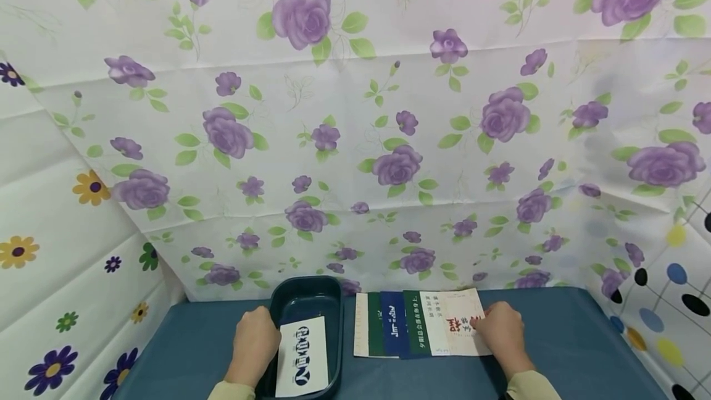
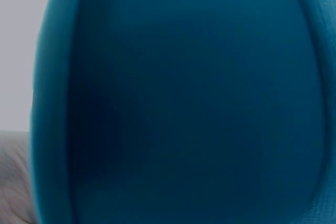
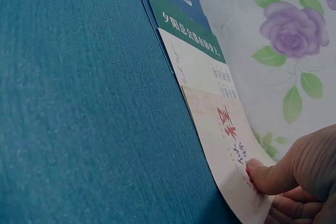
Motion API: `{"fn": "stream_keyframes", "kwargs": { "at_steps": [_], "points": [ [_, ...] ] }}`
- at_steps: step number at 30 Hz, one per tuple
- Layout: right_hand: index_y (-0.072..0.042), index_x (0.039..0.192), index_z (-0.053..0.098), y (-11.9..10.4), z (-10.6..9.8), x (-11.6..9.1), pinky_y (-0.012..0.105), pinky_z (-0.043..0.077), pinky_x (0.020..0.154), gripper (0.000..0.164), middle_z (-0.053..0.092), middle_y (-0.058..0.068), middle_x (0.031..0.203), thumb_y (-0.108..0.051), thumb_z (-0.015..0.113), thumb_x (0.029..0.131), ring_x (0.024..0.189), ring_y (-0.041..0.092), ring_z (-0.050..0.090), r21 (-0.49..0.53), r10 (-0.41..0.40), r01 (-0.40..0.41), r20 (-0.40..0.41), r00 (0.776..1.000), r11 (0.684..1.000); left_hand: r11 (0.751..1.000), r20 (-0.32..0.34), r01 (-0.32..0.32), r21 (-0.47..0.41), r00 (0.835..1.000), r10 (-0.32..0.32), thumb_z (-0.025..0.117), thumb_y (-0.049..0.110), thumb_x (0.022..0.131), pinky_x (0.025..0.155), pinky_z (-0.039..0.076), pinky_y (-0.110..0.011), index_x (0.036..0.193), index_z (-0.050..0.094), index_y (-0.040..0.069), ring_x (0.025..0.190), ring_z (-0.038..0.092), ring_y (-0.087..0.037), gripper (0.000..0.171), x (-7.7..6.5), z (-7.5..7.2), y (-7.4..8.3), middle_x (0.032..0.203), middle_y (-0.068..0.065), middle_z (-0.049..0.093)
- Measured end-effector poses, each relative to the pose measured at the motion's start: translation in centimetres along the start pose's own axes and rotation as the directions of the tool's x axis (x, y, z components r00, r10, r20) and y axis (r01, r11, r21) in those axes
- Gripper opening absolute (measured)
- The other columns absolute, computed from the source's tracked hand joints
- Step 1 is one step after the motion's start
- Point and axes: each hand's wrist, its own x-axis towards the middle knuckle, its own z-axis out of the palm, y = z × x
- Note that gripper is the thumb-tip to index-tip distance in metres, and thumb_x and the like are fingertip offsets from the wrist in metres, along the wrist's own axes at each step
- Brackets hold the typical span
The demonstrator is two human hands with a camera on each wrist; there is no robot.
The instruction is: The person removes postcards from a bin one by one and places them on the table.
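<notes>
Tray [image 1: 302, 304] gripped by left hand [image 1: 255, 338] shows white card [image 1: 302, 366] only in head view; right hand [image 1: 502, 332] pinches postcard [image 1: 447, 329].

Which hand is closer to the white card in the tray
Left. The left hand is just left of the white card, at the tray; the right hand is farther right, pinching the overlapping cards.

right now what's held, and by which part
Right hand pinches the cream paper card with red characters by its right edge. Left hand: at the dark teal oblong tray's left rim, grip unclear.
</notes>
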Motion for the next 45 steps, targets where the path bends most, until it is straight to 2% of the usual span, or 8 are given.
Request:
{"fn": "stream_keyframes", "kwargs": {
  "at_steps": [13, 19, 26, 32, 35, 38, 42, 45],
  "points": [
    [-0.009, 0.061, 0.055, -0.7, 0.2, -0.5, 0.042, 0.044, 0.054, 0.03, 0.053, 0.005, 0.062, -0.027, 0.077, 0.071, 0.06, 0.024, 0.054, -0.067, 0.026, -0.026, 0.01, 1.0, 0.997, 1.0, -0.025, -0.025, -0.01, 0.999, 0.025, 0.061, -0.001, 0.074, 0.045, 0.043, -0.036, 0.078, 0.058, -0.003, 0.058, 0.058, -0.025, 0.006, -0.1, 0.1, -0.1, 0.069, -0.015, 0.057],
    [-0.004, 0.067, 0.06, -1.1, -0.1, -0.7, 0.044, 0.046, 0.053, 0.032, 0.056, 0.009, 0.065, -0.031, 0.078, 0.069, 0.062, 0.029, 0.057, -0.112, 0.036, -0.035, 0.005, 0.999, 0.993, 1.0, -0.001, -0.004, -0.01, 1.0, 0.004, 0.062, 0.0, 0.074, 0.046, 0.044, -0.036, 0.082, 0.06, -0.004, 0.06, 0.058, -0.025, 0.009, -0.2, -0.2, 0.0, 0.072, -0.016, 0.058],
    [-0.007, 0.061, 0.057, -0.9, -0.2, -0.7, 0.042, 0.045, 0.053, 0.034, 0.054, 0.006, 0.061, -0.032, 0.078, 0.07, 0.059, 0.024, 0.055, -0.119, 0.031, -0.027, 0.033, 0.999, 0.993, 1.0, -0.004, -0.019, -0.001, 1.0, 0.019, 0.064, 0.001, 0.073, 0.048, 0.045, -0.038, 0.078, 0.06, -0.002, 0.06, 0.058, -0.026, 0.007, -0.3, -0.2, 0.0, 0.069, -0.013, 0.058],
    [-0.009, 0.059, 0.052, -1.3, -0.6, -0.9, 0.037, 0.038, 0.049, 0.037, 0.049, 0.005, 0.057, -0.035, 0.074, 0.074, 0.054, 0.021, 0.05, -0.091, 0.022, -0.02, 0.024, 0.999, 0.996, 1.0, 0.004, -0.016, -0.014, 1.0, 0.016, 0.062, 0.0, 0.074, 0.046, 0.043, -0.036, 0.077, 0.06, -0.001, 0.058, 0.058, -0.024, 0.004, -0.1, -0.1, 0.0, 0.069, -0.013, 0.058],
    [-0.006, 0.068, 0.055, -2.2, -0.7, -1.1, 0.038, 0.037, 0.047, 0.038, 0.051, 0.008, 0.061, -0.04, 0.072, 0.075, 0.055, 0.022, 0.05, -0.059, -0.001, 0.001, -0.013, 1.0, 0.998, 1.0, 0.017, 0.001, -0.014, 1.0, 0.0, 0.062, 0.0, 0.074, 0.046, 0.043, -0.036, 0.08, 0.06, -0.002, 0.059, 0.058, -0.025, 0.007, -0.1, -0.1, 0.0, 0.071, -0.014, 0.058],
    [0.0, 0.093, 0.063, -3.4, -0.6, -1.6, 0.042, 0.043, 0.05, 0.046, 0.06, 0.018, 0.082, -0.042, 0.071, 0.076, 0.066, 0.029, 0.057, -0.037, -0.06, 0.058, -0.061, 0.996, 0.998, 1.0, 0.028, 0.014, -0.009, 1.0, -0.013, 0.063, 0.0, 0.074, 0.047, 0.043, -0.036, 0.082, 0.061, -0.002, 0.06, 0.058, -0.024, 0.009, -0.1, 0.0, -0.1, 0.072, -0.014, 0.059],
    [0.006, 0.116, 0.057, -5.7, -0.3, -2.3, 0.048, 0.047, 0.063, 0.064, 0.057, 0.026, 0.108, -0.041, 0.072, 0.076, 0.085, 0.037, 0.059, -0.028, -0.14, 0.137, -0.122, 0.983, 0.99, 1.0, 0.034, 0.019, -0.012, 0.999, -0.018, 0.063, 0.0, 0.074, 0.046, 0.043, -0.035, 0.081, 0.061, -0.002, 0.059, 0.058, -0.022, 0.008, 0.0, 0.1, -0.1, 0.071, -0.013, 0.058],
    [0.006, 0.115, 0.057, -7.9, 0.1, -3.0, 0.049, 0.047, 0.069, 0.063, 0.058, 0.025, 0.107, -0.04, 0.074, 0.075, 0.088, 0.037, 0.059, -0.008, -0.194, 0.195, -0.154, 0.969, 0.981, 1.0, 0.023, 0.015, -0.014, 1.0, -0.014, 0.063, 0.0, 0.074, 0.047, 0.044, -0.036, 0.081, 0.061, -0.002, 0.06, 0.058, -0.024, 0.008, 0.0, 0.0, -0.1, 0.072, -0.014, 0.059]
  ]
}}
